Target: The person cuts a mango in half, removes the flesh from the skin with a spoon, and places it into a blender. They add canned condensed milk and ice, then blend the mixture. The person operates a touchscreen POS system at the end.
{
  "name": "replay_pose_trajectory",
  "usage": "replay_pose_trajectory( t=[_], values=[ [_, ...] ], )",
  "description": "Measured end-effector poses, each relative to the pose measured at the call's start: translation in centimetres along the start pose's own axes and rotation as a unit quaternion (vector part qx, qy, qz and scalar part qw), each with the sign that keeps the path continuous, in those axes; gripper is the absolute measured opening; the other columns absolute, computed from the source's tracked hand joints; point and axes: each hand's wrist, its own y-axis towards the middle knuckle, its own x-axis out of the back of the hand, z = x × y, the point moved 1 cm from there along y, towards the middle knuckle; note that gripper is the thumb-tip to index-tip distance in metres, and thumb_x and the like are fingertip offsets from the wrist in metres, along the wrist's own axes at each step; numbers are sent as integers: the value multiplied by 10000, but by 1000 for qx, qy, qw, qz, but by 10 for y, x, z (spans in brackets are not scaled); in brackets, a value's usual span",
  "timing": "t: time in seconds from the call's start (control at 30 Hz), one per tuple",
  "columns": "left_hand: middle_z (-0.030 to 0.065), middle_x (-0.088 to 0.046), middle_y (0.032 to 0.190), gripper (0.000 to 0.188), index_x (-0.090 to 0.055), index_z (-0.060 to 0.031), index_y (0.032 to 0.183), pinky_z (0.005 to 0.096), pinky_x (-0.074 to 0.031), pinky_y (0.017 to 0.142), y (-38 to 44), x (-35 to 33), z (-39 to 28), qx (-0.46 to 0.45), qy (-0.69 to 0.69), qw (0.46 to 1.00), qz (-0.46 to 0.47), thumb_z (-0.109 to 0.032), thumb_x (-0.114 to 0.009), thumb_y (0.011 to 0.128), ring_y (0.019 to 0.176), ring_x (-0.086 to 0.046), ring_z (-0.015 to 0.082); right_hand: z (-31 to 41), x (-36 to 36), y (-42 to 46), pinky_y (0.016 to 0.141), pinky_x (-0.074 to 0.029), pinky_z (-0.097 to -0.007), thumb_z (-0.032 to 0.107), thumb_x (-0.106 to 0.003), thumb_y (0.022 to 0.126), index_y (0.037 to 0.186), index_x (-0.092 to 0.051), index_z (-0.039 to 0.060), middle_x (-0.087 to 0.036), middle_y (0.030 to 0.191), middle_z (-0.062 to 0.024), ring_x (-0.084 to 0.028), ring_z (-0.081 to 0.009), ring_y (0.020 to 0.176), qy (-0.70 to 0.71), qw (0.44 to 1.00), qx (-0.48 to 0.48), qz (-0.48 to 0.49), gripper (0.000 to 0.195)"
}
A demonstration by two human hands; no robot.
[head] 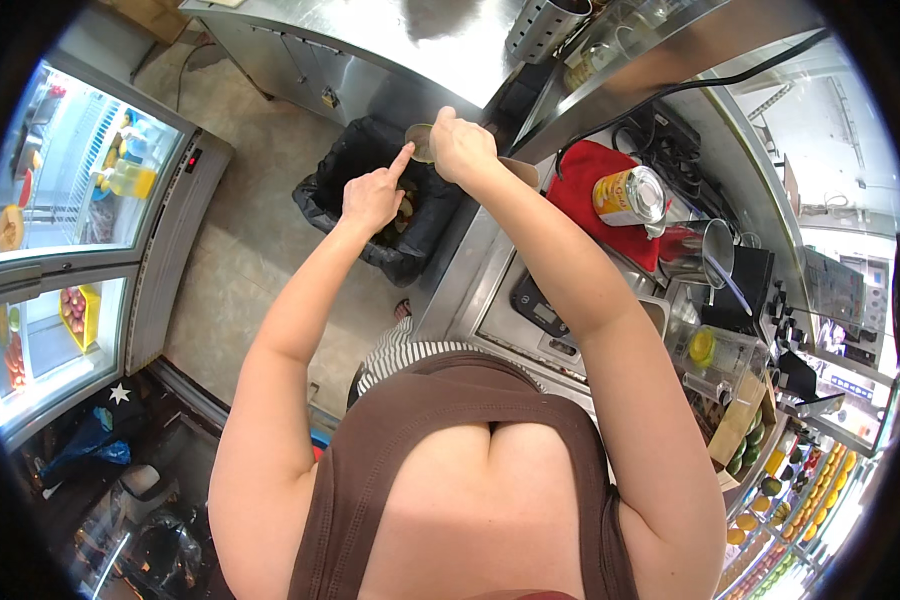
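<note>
My right hand (461, 146) holds a small, round, greenish object (421, 143) by its right side; whether it is a piece of fruit or a lid cannot be told. The extended index finger of my left hand (375, 199) reaches its lower left edge, the other fingers curled, with nothing seen in that hand. Both hands are above a bin lined with a black plastic bag (420, 251), which has food scraps inside. Part of a brown flat piece (521, 172) shows just right of my right wrist.
A steel counter (450, 67) stands beyond the bin. On the right counter are a red cloth (574, 180), a labelled can (630, 196), a steel cup (709, 251), a digital scale (538, 304) and a clear blender jug (720, 356). A glass-door refrigerator (180, 217) stands left.
</note>
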Motion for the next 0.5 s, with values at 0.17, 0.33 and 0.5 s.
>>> replay_pose_trajectory(
  t=[0.17, 0.33, 0.5],
  values=[
    [63, -617, 771, 782, -254, -243, 1419, 378, -504, 578, 8, -13, 10, 15, 49, 999, 7, -221, -670, 757, 663, -626, 264, 4, -5, 4, 733, -510, -426, 31, -550, 763, 933, -444, -53, -631, 852, -270, -640, -382, 849, -4, 1000, -8, 1, 218],
    [103, -618, 844, 725, -298, -224, 1404, 389, -495, 718, 5, -61, 45, 103, -131, 984, 65, -232, -649, 770, 819, -620, 282, -12, -12, 4, 728, -506, -443, 15, -540, 753, 964, -424, -51, -625, 846, -282, -637, -389, 841, -3, 997, -76, 10, 250],
    [203, -578, 1156, 828, -193, -194, 1443, 387, -427, 915, -15, -210, 103, 195, -279, 922, 185, -293, -652, 761, 1082, -547, 339, -28, -14, -33, 698, -475, -494, 11, -519, 759, 998, -392, -54, -605, 780, -289, -607, -436, 788, 7, 999, -46, 9, 279]
  ],
)
